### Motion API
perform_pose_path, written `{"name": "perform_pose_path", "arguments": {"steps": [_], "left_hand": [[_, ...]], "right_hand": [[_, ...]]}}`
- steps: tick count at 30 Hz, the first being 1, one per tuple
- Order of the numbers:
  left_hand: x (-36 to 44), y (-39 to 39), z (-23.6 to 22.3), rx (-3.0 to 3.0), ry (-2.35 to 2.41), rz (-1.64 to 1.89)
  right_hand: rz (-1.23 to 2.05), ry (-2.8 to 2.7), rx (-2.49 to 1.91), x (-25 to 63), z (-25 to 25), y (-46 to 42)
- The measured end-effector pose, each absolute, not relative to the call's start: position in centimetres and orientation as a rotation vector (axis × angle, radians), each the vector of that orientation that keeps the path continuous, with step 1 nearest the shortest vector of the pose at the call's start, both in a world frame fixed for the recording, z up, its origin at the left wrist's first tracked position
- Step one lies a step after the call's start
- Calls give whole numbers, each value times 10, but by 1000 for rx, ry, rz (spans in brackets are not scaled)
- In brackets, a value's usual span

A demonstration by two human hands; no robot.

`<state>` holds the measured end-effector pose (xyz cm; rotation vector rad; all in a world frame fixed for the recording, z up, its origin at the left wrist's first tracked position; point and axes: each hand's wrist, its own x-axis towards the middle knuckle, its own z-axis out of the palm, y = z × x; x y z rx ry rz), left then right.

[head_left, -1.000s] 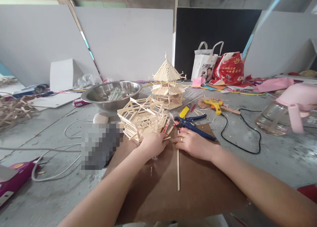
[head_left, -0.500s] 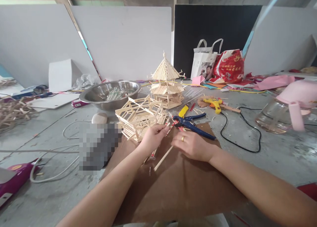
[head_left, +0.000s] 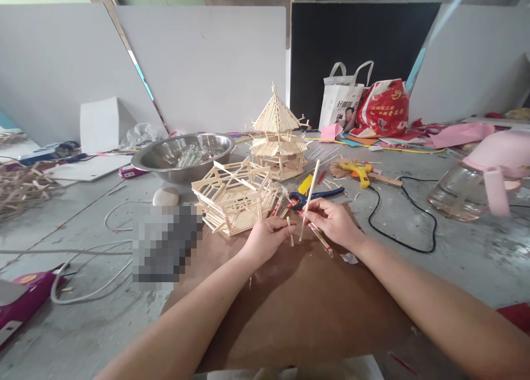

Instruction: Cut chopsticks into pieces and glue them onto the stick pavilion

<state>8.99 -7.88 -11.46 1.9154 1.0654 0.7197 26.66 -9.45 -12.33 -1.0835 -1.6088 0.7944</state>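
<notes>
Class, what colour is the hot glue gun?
The plastic hot glue gun is yellow, best seen in the head view.

"好咖啡" on the white bag, "买三金" on the red bag, smaller print unclear

The person's left hand and right hand are both bare, with slim fingers and narrow, bare wrists. The left forearm and right forearm are smooth and uncovered, each broadening gradually from the wrist towards the elbow. Fingernail details are too small to tell.
</notes>
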Motion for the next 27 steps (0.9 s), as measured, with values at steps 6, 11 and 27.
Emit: {"name": "perform_pose_path", "arguments": {"steps": [6,11,27], "left_hand": [[91,-81,-115,2025,1032,769],[95,-83,-119,2096,1044,767],[100,-85,-127,2147,1113,749]], "right_hand": [[686,-1703,-1111,257,-124,-96],[631,-1688,-1108,252,-123,-97],[578,-1741,-1066,247,-121,-100]]}}
